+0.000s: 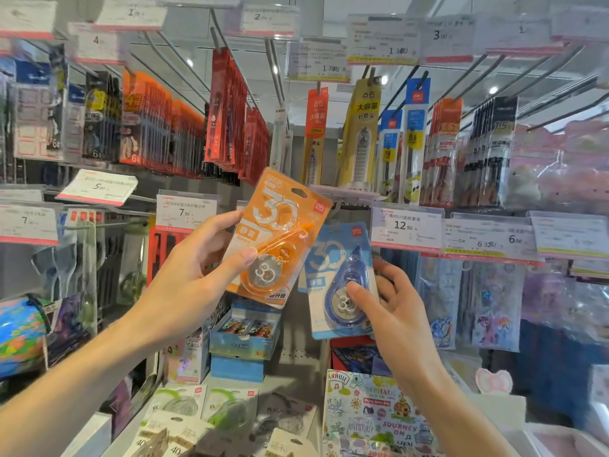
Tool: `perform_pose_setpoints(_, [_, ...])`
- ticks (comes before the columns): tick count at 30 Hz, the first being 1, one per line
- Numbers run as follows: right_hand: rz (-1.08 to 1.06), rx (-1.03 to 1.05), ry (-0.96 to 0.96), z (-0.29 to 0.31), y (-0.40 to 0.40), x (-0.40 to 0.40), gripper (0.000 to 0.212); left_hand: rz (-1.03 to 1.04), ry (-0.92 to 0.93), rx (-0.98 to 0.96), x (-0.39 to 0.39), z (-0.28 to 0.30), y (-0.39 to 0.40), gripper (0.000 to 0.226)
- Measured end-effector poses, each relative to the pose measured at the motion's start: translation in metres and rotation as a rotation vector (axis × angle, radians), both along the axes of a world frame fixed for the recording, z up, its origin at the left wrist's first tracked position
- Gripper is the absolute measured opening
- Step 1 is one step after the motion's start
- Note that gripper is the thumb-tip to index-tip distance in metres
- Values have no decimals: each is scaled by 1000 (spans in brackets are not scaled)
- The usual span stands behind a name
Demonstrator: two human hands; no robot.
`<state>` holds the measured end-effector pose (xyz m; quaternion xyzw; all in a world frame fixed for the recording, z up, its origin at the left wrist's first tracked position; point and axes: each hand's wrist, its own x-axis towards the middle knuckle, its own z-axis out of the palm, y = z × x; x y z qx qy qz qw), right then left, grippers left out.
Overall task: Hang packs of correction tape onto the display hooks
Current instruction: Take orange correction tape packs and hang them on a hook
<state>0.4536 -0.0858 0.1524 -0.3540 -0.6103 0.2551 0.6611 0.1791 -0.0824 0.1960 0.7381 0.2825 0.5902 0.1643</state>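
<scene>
Display wall of hooks fills my view, rods running back overhead, price tags clipped at their tips. Upper rows carry red and orange pen packs on the left, yellow and blue packs right of centre.

Low in the frame, a shelf holds green correction tape packs lying flat, beside a cartoon-printed box.

Left hand raised at centre, thumb across the front and fingers curled behind an orange correction tape pack. That pack is tilted, its top leaning right, with its hang hole near the tip of a hook below a clear tag holder; I can't tell from here whether the hook has entered the hole.

Right hand lower and to the right, thumb on the front of a blue correction tape pack, fingers wrapped behind its right edge. The blue pack is upright, just beside the orange one, their edges overlapping slightly. The top of the blue pack sits under the tag holder; hook contact unclear.
</scene>
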Motion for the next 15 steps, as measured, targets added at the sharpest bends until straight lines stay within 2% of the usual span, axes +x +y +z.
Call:
perform_pose_setpoints(4, [-96, 20, -65, -3, 3, -3, 53, 2, -14, -3, 1, -2, 2, 47])
perform_pose_setpoints(9, [-163, -8, -136, -5, 14, -6, 49, -10, -33, -39, 3, -14, 9, 46])
perform_pose_setpoints(15, [-277, -84, -229, -7, 43, -4, 61, 40, -41, -48, 3, -27, 22, 38])
